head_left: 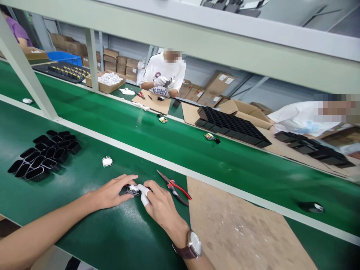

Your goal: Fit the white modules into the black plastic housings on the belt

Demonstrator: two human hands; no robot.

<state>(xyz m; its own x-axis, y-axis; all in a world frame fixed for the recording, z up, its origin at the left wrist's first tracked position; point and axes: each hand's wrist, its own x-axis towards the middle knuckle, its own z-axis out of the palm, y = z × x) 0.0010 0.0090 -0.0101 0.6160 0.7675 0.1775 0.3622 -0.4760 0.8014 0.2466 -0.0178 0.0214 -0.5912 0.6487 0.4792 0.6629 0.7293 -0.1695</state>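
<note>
Between my two hands is a small black plastic housing [133, 190] with a white-topped circuit board inside its mouth. My left hand [114, 192] grips the housing from the left, thumb below and fingers above. White finger cots cover two fingers of my right hand [154, 197], which press at the housing's right edge. A loose white-topped circuit board [107, 161] lies on the green table up and left of my hands. Just right of my right hand rest long-nose pliers [176, 187] with red and black handles.
Several empty black housings [45, 155] stand grouped at the left. A stained cardboard sheet [242, 225] covers the table at right. Beyond the pale rail, a green conveyor belt [135, 123] carries circuit boards [209, 136] and a black housing [311, 207]. Co-workers [163, 73] sit across.
</note>
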